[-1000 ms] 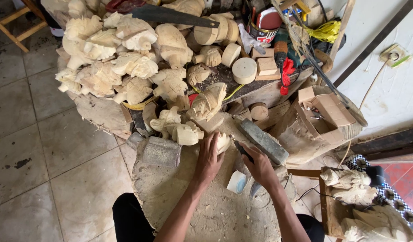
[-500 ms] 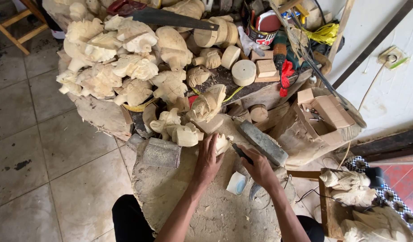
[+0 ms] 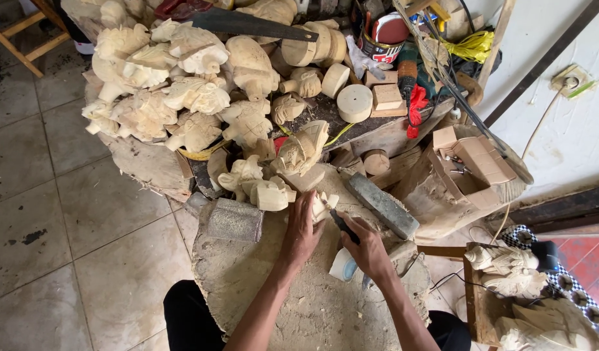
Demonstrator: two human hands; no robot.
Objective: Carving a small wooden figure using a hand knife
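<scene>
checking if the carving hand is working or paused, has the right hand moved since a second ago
No, barely. The right hand sits at the same spot beside the grey sharpening stone, gripping a dark tool against the small pale carving that the left hand steadies.

Round tin (image 3: pixel 385 40) with red-and-white label, top centre behind the carvings. Crumpled yellow plastic bag (image 3: pixel 469 47) just right of it. Small open cardboard boxes (image 3: pixel 476 159) at right, plain brown.

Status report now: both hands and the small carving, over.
Left hand pressing small pale carving onto stump top. Right hand gripping dark-handled tool at carving. Grey block and sharpening stone alongside.
</scene>
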